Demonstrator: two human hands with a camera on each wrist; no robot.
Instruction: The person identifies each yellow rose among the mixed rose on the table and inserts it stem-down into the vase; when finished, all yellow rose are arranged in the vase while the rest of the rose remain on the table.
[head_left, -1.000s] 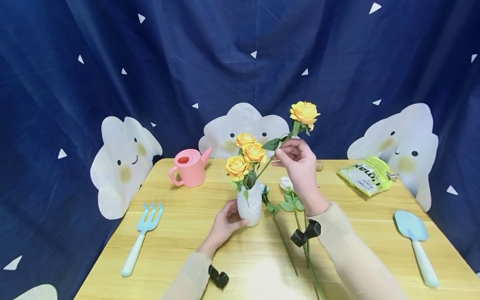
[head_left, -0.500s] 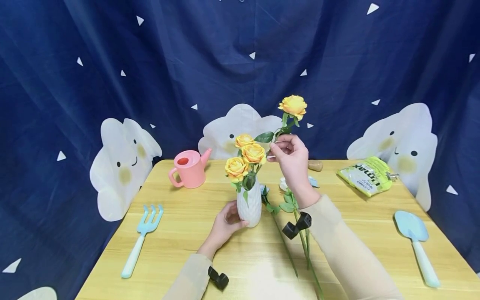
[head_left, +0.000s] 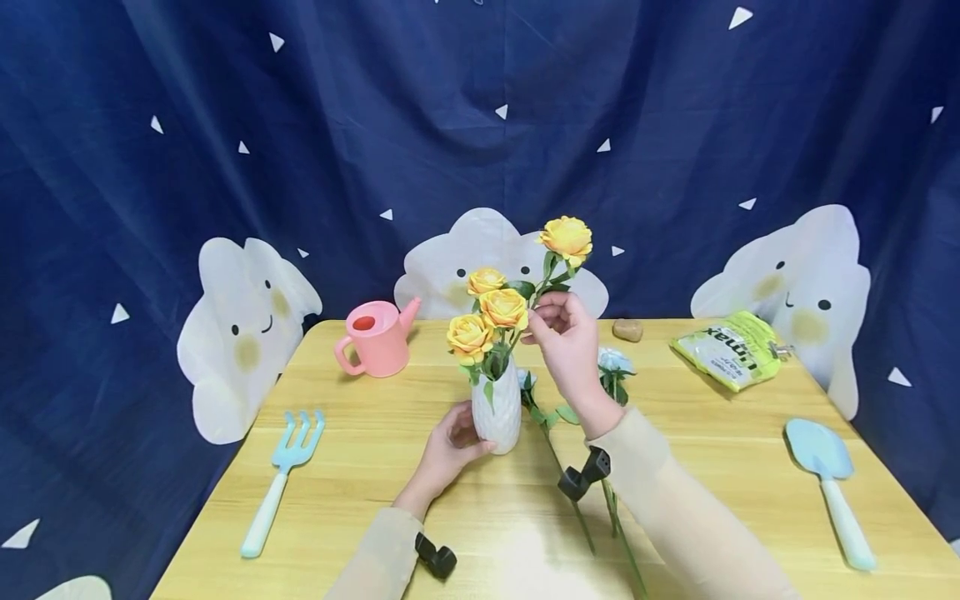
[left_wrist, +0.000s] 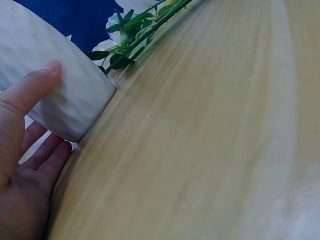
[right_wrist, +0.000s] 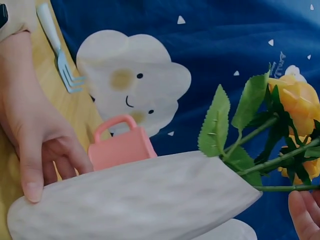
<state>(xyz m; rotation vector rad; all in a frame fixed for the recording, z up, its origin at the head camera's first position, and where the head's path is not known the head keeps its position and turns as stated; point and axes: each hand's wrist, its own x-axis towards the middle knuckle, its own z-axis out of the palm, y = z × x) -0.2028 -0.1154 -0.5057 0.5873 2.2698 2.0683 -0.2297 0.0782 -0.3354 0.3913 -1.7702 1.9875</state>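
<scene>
A white textured vase [head_left: 501, 410] stands upright near the middle of the table, with three yellow roses [head_left: 504, 309] in it. My left hand [head_left: 444, 454] grips the vase low on its side; in the left wrist view its thumb [left_wrist: 37, 87] lies along the vase wall. Above and right of the mouth, my right hand [head_left: 567, 343] pinches the stem of another yellow rose [head_left: 567, 239], its bloom higher than the others. The right wrist view has a green stem [right_wrist: 282, 188] at the vase rim beside my right fingertips [right_wrist: 301, 215]. The held stem's lower end is hidden.
Blue flowers [head_left: 615, 361] with long stems lie right of the vase, partly under my right arm. A pink watering can [head_left: 381, 342] stands back left, a blue hand fork [head_left: 295, 450] left. A green bag [head_left: 731, 350], a brown wooden piece [head_left: 627, 330] and a blue trowel [head_left: 821, 450] lie right.
My right hand has moved left and then down with the held rose, bringing it closer to the vase. My left hand stays on the vase.
</scene>
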